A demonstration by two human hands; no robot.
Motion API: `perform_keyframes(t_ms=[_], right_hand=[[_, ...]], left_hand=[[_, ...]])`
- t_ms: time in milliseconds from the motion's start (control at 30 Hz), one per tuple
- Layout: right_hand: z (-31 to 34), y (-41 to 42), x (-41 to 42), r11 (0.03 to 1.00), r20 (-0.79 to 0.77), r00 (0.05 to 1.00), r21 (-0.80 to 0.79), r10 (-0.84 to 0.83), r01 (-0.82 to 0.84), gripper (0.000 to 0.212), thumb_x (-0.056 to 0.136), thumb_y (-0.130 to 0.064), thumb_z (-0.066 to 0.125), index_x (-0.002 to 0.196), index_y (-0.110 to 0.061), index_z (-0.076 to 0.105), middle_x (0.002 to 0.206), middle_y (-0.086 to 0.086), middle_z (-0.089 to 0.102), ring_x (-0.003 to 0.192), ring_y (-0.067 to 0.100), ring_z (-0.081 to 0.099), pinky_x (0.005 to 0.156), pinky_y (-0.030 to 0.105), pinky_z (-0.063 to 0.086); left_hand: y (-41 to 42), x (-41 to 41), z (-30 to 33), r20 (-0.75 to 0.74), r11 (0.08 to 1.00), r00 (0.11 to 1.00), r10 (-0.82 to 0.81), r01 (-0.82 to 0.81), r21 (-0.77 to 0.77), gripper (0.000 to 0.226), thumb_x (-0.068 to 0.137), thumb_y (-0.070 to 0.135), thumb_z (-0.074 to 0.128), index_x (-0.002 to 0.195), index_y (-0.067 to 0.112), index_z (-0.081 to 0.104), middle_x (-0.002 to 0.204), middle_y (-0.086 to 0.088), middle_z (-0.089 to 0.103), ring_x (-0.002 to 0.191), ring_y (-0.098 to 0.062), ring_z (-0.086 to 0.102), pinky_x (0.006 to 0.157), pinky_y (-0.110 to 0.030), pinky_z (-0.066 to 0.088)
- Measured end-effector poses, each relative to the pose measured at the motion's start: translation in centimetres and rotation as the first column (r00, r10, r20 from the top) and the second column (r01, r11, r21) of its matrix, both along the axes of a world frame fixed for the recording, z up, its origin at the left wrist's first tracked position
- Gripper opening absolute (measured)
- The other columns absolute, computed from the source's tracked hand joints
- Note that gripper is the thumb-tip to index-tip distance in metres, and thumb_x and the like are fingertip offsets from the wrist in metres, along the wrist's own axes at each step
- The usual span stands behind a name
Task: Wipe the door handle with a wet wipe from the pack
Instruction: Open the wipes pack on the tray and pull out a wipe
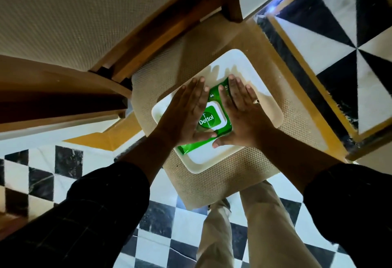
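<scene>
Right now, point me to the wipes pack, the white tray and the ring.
wipes pack (209, 119), head view, on its white-edged lid flap.
white tray (233, 59), head view, on its bare far corner.
ring (256, 101), head view, on the right hand's finger.

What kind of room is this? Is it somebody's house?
Probably a room in a home or hotel, though I can't be sure. There's a woven-seat chair, a shiny black-and-white checkered floor, and a white tray holding a pack of wipes under both hands.
</scene>
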State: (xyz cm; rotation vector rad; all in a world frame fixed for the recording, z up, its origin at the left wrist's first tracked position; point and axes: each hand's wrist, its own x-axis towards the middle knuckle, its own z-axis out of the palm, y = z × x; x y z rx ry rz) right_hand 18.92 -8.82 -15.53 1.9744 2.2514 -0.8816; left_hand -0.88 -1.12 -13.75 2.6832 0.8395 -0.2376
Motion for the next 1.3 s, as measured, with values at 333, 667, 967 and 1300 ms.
perform_keyframes(t_ms=[333,667,967,1300], right_hand=[[-0.3,0.0,-0.2,1.000,0.061,0.998,-0.004,0.007,-0.007,0.151,0.041,-0.093,0.054,0.154,-0.011,-0.005,0.160,0.024,-0.010,0.148,0.037,-0.012,0.118,0.049,-0.003],[0.1,0.1,-0.4,0.999,0.070,0.998,-0.052,0.008,-0.004,0.151,0.043,-0.096,0.048,0.152,-0.012,-0.014,0.160,0.022,-0.015,0.147,0.036,-0.017,0.118,0.050,-0.004],[2.6,-1.0,-1.2,0.975,-0.158,0.972,0.106,-0.175,0.193,0.105,0.071,-0.077,0.055,0.145,-0.004,0.037,0.158,0.031,0.007,0.146,0.046,0.008,0.111,0.063,0.024],[3.2,-1.9,-6.9,0.864,-0.227,0.872,0.169,-0.433,0.474,0.027,0.079,-0.030,0.074,0.088,-0.006,0.068,0.137,0.026,0.052,0.133,0.046,0.040,0.102,0.057,0.038]], left_hand=[[-0.4,0.2,-1.0,0.152,0.987,0.975,-0.159,0.156,0.034,0.076,0.096,0.051,0.049,0.147,-0.004,0.038,0.155,-0.026,0.037,0.146,-0.046,0.031,0.116,-0.056,0.034],[-0.4,-0.3,0.3,0.156,0.997,0.986,-0.049,0.059,-0.055,0.087,0.093,0.054,0.046,0.147,-0.011,0.030,0.156,-0.035,0.026,0.147,-0.049,0.024,0.117,-0.061,0.030],[4.8,-1.0,5.2,0.078,0.973,0.970,0.232,-0.232,-0.011,0.116,0.079,0.083,0.038,0.155,0.002,0.004,0.164,-0.031,0.002,0.152,-0.044,0.003,0.122,-0.059,0.010],[5.2,-1.3,5.1,-0.120,0.905,0.910,0.397,-0.410,-0.113,0.139,0.058,0.100,0.032,0.155,0.011,-0.014,0.165,-0.022,-0.014,0.153,-0.040,-0.011,0.120,-0.060,0.002]])
